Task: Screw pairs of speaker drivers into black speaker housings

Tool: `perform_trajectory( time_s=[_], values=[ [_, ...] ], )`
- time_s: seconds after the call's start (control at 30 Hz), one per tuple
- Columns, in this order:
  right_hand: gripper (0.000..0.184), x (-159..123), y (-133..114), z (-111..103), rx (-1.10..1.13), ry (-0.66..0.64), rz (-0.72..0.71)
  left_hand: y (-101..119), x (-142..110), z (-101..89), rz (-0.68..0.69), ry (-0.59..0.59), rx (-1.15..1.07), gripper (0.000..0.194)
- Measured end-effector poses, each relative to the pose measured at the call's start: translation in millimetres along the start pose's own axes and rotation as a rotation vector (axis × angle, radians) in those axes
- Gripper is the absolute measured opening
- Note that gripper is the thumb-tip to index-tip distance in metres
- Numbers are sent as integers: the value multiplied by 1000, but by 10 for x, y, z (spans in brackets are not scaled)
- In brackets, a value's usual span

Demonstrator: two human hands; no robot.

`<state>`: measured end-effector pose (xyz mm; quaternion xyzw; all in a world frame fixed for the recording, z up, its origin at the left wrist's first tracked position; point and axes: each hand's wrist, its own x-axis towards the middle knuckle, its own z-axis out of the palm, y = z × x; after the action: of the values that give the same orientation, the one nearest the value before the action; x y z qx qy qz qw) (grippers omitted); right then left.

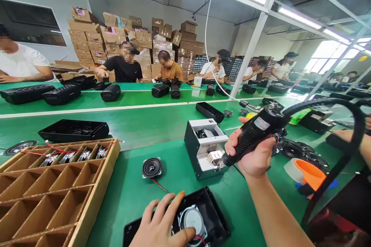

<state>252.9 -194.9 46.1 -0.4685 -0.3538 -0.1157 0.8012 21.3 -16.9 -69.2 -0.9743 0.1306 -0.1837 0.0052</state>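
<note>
A black electric screwdriver (256,129) is gripped in my right hand (256,158), its cable arching off to the right. The tool's lower end meets the front of a grey-and-white screw feeder (193,154). My left hand (164,220) lies with fingers spread over a black plastic housing (214,210) at the near edge. Inside that housing a speaker (193,220) sits with its silver back up and a red wire attached; my left thumb rests over it. Another speaker (152,168), cone up, lies on the green bench with its red wire running toward the housing.
A cardboard divider box (111,158) at left holds several speakers in its far row. Behind it stands a black housing (74,129). Tape rolls (307,175) and speakers (295,148) lie at right. Co-workers sit across the conveyor (162,110); another person's hand shows at far right.
</note>
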Motion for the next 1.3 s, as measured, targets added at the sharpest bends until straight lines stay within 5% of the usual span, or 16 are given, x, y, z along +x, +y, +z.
perform_trajectory(
  time_s=[0.27, 0.4, 0.57, 0.8, 1.3],
  values=[
    [55, -145, -595, 66, 132, 31, 95, 103, 152, -552, -106, -352, -461, 51],
    [52, -332, -806, 123, 209, -36, 214, 109, 138, -635, -133, -359, -513, 51],
    [51, -627, -720, 181, 196, -102, 306, 145, 80, -590, -102, -333, -471, 82],
    [58, -875, -513, 206, 219, -91, 317, 144, 153, -674, -115, -380, -432, 74],
    [63, -953, -375, 213, 202, -98, 339, 146, 155, -680, -125, -438, -436, 71]
  ],
)
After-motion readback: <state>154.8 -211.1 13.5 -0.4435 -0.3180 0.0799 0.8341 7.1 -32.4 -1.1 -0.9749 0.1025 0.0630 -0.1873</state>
